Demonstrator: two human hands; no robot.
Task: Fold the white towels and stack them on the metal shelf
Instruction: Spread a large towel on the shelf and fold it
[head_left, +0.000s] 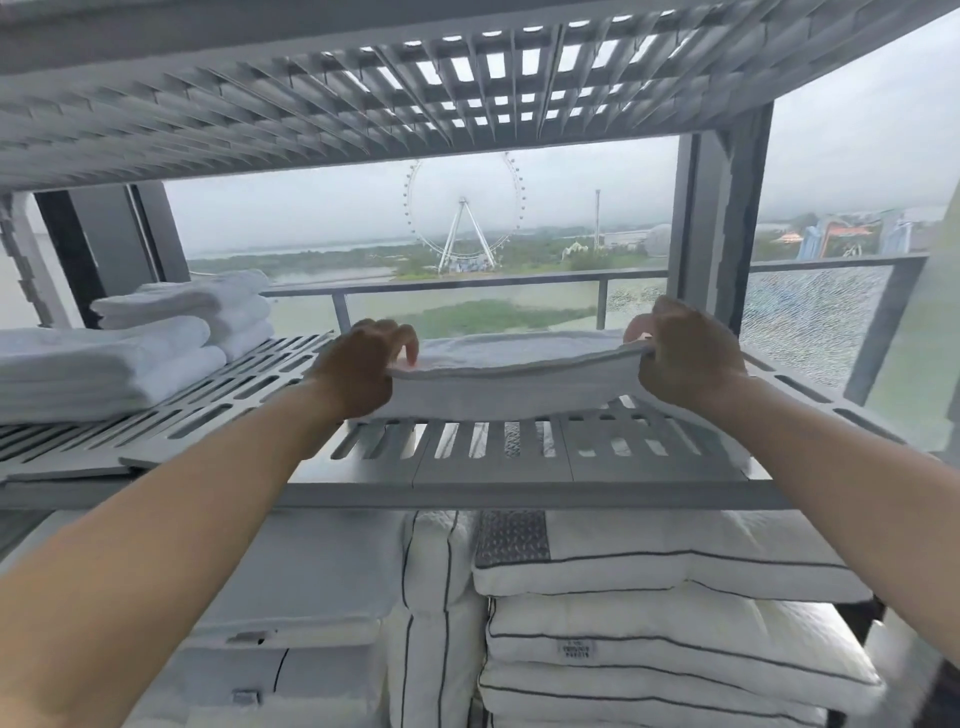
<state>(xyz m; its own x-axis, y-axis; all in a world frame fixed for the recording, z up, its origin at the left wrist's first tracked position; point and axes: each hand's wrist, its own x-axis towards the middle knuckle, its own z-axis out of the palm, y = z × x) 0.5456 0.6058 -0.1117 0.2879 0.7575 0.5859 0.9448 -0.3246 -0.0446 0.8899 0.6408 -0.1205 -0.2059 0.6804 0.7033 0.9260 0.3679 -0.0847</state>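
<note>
A folded white towel (511, 376) hangs just above the slotted metal shelf (493, 457), sagging a little in the middle. My left hand (363, 364) grips its left end and my right hand (685, 358) grips its right end, fingers curled over the top edge. On the left of the same shelf lie two stacks of folded white towels (104, 369), one in front and a smaller stack (208, 306) behind it.
Another slotted shelf (363, 93) runs close overhead. A grey upright post (727, 234) stands at the back right. Below the shelf are stacked white pillows (649, 623) with dark piping. Behind the rack is a window with a balcony railing (467, 283).
</note>
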